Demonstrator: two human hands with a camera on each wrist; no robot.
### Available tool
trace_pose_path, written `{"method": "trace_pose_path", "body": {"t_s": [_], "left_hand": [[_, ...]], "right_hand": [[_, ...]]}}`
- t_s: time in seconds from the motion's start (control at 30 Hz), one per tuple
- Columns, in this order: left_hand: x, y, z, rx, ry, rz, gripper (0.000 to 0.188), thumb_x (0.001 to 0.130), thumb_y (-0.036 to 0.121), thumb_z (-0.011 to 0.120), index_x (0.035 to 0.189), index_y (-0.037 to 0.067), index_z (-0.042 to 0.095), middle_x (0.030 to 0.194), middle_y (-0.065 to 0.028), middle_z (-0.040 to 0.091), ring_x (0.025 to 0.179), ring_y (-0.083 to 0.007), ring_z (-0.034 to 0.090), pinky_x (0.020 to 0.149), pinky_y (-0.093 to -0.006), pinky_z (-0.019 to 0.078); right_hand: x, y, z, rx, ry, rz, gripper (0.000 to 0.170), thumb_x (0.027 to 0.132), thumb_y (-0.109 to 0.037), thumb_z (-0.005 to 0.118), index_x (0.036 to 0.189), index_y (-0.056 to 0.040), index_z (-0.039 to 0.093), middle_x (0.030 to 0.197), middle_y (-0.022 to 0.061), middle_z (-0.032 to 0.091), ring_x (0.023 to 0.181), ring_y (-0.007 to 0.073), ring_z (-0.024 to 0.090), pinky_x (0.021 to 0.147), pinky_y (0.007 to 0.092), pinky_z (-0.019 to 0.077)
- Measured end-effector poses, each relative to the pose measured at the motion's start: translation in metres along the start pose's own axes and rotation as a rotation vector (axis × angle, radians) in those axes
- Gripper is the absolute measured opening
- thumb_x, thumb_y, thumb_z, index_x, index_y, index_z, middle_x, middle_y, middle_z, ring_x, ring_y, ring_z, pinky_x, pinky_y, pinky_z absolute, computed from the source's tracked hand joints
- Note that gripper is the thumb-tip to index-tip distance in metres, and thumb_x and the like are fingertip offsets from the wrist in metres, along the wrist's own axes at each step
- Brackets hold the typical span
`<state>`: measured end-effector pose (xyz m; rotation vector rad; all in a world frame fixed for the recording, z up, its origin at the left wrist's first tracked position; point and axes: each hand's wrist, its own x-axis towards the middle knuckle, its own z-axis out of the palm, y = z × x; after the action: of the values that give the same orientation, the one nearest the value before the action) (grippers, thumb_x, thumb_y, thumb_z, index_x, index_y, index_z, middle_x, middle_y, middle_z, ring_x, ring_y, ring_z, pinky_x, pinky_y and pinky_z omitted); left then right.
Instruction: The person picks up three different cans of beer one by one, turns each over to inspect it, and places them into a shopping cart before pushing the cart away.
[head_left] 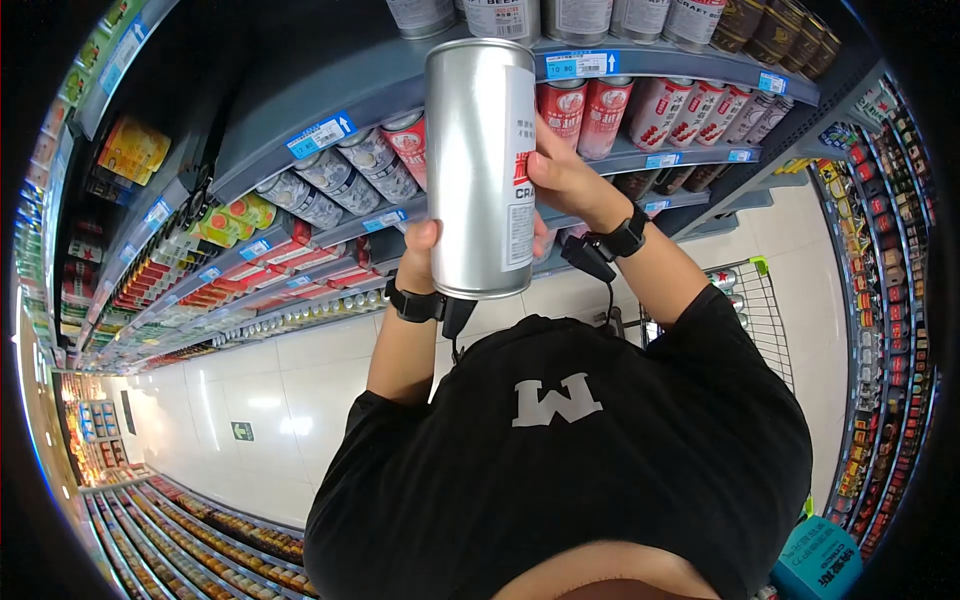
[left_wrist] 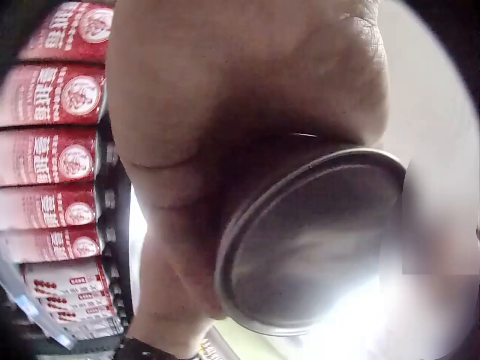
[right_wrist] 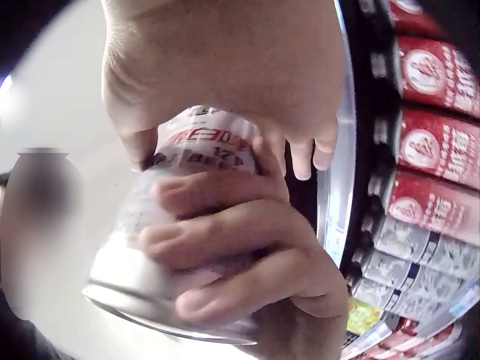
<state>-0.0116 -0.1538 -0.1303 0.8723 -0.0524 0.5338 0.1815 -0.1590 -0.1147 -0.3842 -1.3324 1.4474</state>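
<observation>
A large silver beer can (head_left: 468, 175) with red and black print is held up before the chest, in front of the shelves. My left hand (head_left: 420, 258) grips its lower part, thumb on the near side. In the right wrist view, the left fingers (right_wrist: 247, 247) curl round the can (right_wrist: 120, 274). My right hand (head_left: 572, 182) holds the printed side higher up, its thumb against the label. From the left wrist, the can's round metal end (left_wrist: 315, 244) shows below the left palm (left_wrist: 247, 82), which hides much of its side.
Tall beer cans (head_left: 580, 20) stand on the shelf above, with red-and-white cans (head_left: 606, 115) and patterned cans (head_left: 335, 185) below. Price tags (head_left: 582, 65) line the shelf edges. A wire shopping cart (head_left: 765, 325) stands at the right on the tiled floor (head_left: 240, 385). More stocked shelves (head_left: 880, 300) rise beyond.
</observation>
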Motion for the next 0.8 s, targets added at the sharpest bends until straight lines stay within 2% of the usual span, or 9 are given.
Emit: {"method": "trace_pose_path", "body": {"t_s": [0.23, 0.33, 0.4, 0.43, 0.53, 0.57, 0.67, 0.73, 0.8], "left_hand": [[0.006, -0.013, -0.007, -0.233, -0.13, 0.066, 0.116, 0.063, 0.075, 0.066, 0.138, -0.007, 0.034, 0.119, -0.0358, 0.051, 0.102, -0.0434, 0.061, 0.083, -0.0477, 0.056], [0.0, -0.004, -0.008, -0.065, -0.201, 0.003, 0.104, 0.075, 0.073, 0.058, 0.138, -0.006, 0.035, 0.126, -0.0317, 0.05, 0.109, -0.038, 0.06, 0.091, -0.0442, 0.0527], [-0.014, 0.0, -0.013, 0.438, 0.33, 0.014, 0.077, 0.093, 0.058, 0.045, 0.138, -0.004, 0.037, 0.132, -0.0224, 0.051, 0.114, -0.0282, 0.058, 0.1, -0.0377, 0.0459], [-0.014, 0.002, -0.014, 0.505, 0.361, 0.017, 0.058, 0.102, 0.043, 0.034, 0.137, -0.003, 0.041, 0.132, -0.0132, 0.054, 0.115, -0.0195, 0.057, 0.103, -0.0321, 0.0415], [-0.006, 0.004, -0.003, 0.547, 0.433, 0.039, 0.056, 0.102, 0.042, 0.036, 0.134, -0.003, 0.045, 0.128, -0.0126, 0.057, 0.114, -0.0181, 0.057, 0.099, -0.0327, 0.0445], [-0.002, 0.003, 0.009, 0.449, 0.51, 0.048, 0.057, 0.102, 0.044, 0.036, 0.133, -0.002, 0.047, 0.124, -0.0118, 0.06, 0.11, -0.0169, 0.059, 0.094, -0.031, 0.0465], [0.002, 0.004, 0.013, 0.335, 0.494, 0.04, 0.056, 0.102, 0.044, 0.036, 0.132, -0.002, 0.048, 0.12, -0.0115, 0.062, 0.105, -0.0169, 0.062, 0.09, -0.0306, 0.0489], [0.002, 0.003, 0.012, 0.38, 0.453, 0.05, 0.06, 0.102, 0.049, 0.034, 0.13, -0.002, 0.05, 0.117, -0.0128, 0.063, 0.1, -0.0186, 0.065, 0.083, -0.0321, 0.0528], [0.003, 0.012, 0.022, 0.44, 0.388, -0.018, 0.069, 0.1, 0.057, 0.029, 0.129, -0.003, 0.049, 0.115, -0.0147, 0.063, 0.096, -0.0206, 0.067, 0.077, -0.0338, 0.056]], "right_hand": [[-0.001, 0.001, 0.011, 0.04, 0.085, 0.052, 0.078, 0.089, -0.036, 0.067, 0.146, -0.0052, 0.023, 0.123, 0.0093, 0.054, 0.111, 0.0161, 0.054, 0.094, 0.0328, 0.0464], [0.005, -0.002, 0.02, -0.059, 0.2, 0.021, 0.072, 0.089, -0.032, 0.067, 0.142, -0.0036, 0.028, 0.119, 0.0095, 0.055, 0.107, 0.0152, 0.056, 0.09, 0.0322, 0.0488], [0.007, -0.013, 0.03, 0.044, 0.373, 0.022, 0.069, 0.088, -0.029, 0.067, 0.14, -0.0024, 0.031, 0.118, 0.0109, 0.055, 0.106, 0.0159, 0.057, 0.087, 0.0312, 0.0498], [0.009, -0.019, 0.029, -0.089, 0.403, -0.002, 0.076, 0.085, -0.032, 0.071, 0.14, -0.0001, 0.027, 0.118, 0.0134, 0.054, 0.105, 0.0178, 0.058, 0.088, 0.0318, 0.0497], [0.012, -0.011, 0.027, -0.297, 0.544, -0.022, 0.086, 0.082, -0.035, 0.074, 0.14, 0.0023, 0.023, 0.119, 0.0156, 0.053, 0.105, 0.0198, 0.058, 0.089, 0.0323, 0.0499], [0.013, -0.008, 0.025, -0.226, 0.545, 0.005, 0.093, 0.08, -0.037, 0.076, 0.141, 0.0036, 0.019, 0.12, 0.0167, 0.052, 0.106, 0.0211, 0.058, 0.089, 0.0326, 0.0502], [0.012, -0.004, 0.02, -0.214, 0.56, 0.004, 0.093, 0.081, -0.037, 0.076, 0.141, 0.0041, 0.018, 0.121, 0.0171, 0.051, 0.107, 0.021, 0.058, 0.088, 0.0326, 0.0507], [0.011, -0.008, 0.02, -0.166, 0.553, 0.041, 0.083, 0.083, -0.038, 0.074, 0.138, 0.0023, 0.026, 0.119, 0.0141, 0.054, 0.105, 0.0188, 0.059, 0.086, 0.0325, 0.0515], [0.009, -0.012, 0.017, 0.107, 0.447, 0.202, 0.066, 0.086, -0.041, 0.068, 0.13, -0.0005, 0.041, 0.11, 0.01, 0.061, 0.097, 0.016, 0.063, 0.083, 0.0323, 0.053]]}}
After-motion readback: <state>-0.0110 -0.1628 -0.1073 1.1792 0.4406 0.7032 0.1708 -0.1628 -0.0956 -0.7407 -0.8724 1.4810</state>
